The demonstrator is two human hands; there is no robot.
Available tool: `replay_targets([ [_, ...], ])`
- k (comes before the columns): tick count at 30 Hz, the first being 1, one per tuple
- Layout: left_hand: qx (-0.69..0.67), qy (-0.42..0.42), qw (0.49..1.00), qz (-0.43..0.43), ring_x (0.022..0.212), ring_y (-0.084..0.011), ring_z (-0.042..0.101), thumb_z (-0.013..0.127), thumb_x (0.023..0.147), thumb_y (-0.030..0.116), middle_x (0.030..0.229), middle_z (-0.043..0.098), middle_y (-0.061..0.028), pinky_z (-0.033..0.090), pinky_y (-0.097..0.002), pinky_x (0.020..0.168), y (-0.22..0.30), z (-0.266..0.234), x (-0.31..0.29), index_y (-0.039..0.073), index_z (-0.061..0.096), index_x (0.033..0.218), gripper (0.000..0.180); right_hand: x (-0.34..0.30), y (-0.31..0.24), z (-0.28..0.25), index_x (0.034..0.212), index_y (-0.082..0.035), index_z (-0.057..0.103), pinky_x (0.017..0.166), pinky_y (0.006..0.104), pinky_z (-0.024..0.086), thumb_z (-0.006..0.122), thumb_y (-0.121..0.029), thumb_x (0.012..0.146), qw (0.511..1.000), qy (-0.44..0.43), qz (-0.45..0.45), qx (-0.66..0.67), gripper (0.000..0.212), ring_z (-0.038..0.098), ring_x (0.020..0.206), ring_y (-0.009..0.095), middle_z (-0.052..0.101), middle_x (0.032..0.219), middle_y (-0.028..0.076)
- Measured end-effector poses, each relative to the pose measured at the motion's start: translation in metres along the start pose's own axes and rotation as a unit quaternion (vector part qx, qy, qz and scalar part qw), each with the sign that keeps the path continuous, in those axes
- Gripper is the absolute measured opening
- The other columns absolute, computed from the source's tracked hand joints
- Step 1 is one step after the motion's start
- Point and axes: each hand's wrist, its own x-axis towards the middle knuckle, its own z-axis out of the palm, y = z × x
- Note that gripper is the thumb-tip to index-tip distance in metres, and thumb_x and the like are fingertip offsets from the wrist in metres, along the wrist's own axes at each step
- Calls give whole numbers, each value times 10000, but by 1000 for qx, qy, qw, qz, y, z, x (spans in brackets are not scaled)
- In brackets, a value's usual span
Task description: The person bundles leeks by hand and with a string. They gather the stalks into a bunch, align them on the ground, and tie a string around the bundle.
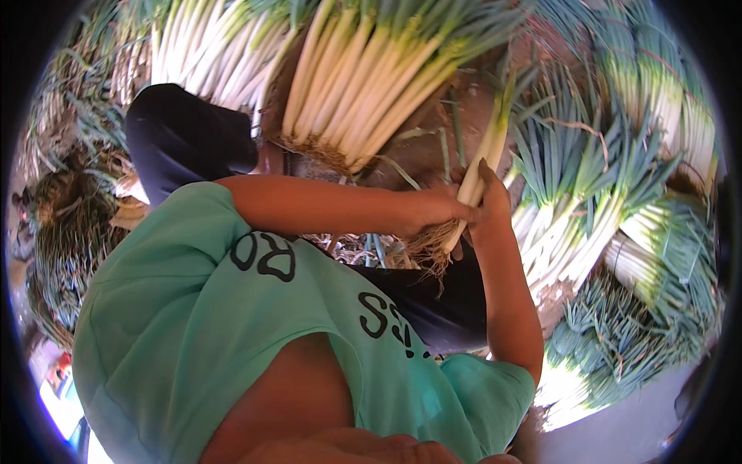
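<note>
A few long spring onion stalks [485, 151] slant upward between my two hands, white below and green toward the top. Their brown, stringy roots [434, 246] dangle under my fingers. My left hand [442, 209] reaches across from the left and is closed on the lower white part, just above the roots. From the right, my right hand [493, 203] wraps round the same stalks, its thumb lying up along them. The exact grip of the left fingertips is partly hidden.
A large fan of spring onions [359, 85] lies ahead, roots toward me. More heaps lie at the right [576, 185], with tied bundles [657, 85] at the far right. Dark green bunches [73, 247] stand at the left. Peeled scraps [379, 249] litter the ground below my hands.
</note>
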Motion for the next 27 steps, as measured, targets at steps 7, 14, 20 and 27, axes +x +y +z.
replay_targets([
  [7,247,78,964,62,610,-189,605,612,817,109,733,583,-122,514,-326,554,-37,-27,-27,-30,340,1207,495,80,-21,-6,1072,-21,496,666,402,515,661,-158,790,998,-20,-17,-55,353,607,743,286,604,821,133],
  [14,593,148,766,199,772,-347,608,533,869,460,791,593,-214,484,-423,688,39,-106,-20,-23,361,1184,601,58,-87,93,1082,-13,480,694,409,525,599,-27,805,942,-10,-335,-20,302,608,755,294,598,884,131],
  [20,585,358,709,165,792,-433,582,514,887,399,766,595,-256,447,-497,702,19,-190,25,-43,372,1115,518,184,-65,139,1183,62,412,871,395,448,684,-142,790,926,20,-367,-86,519,571,919,310,557,1058,189],
  [27,614,388,686,38,659,-406,602,554,862,346,687,599,-220,470,-478,570,-64,-221,6,-40,399,985,433,241,20,126,1282,129,113,900,445,448,721,-280,735,793,11,-310,-525,914,560,976,463,527,1041,389],
])
